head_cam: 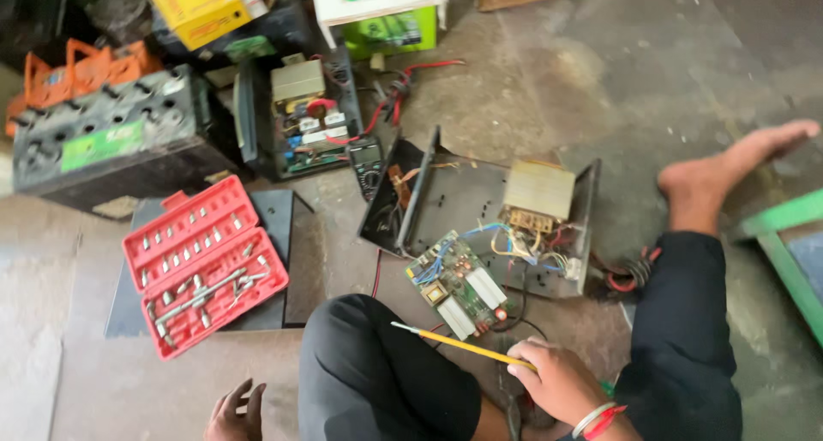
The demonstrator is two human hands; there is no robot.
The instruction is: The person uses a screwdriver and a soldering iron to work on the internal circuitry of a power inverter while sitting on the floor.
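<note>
A thin yellow-handled tool [463, 345] sits low in the middle of the frame, pinched in the right hand [557, 381], fingers closed around its rear end, tip aimed up-left. Just above it lies the green circuit board [459, 284], tilted out of the open metal chassis [480, 210] with its transformer [537, 192]. I'd steady that loose board before probing. The left hand [233, 415], bottom left, rests spread and holds nothing; the red bit set [204, 263] lies left.
</note>
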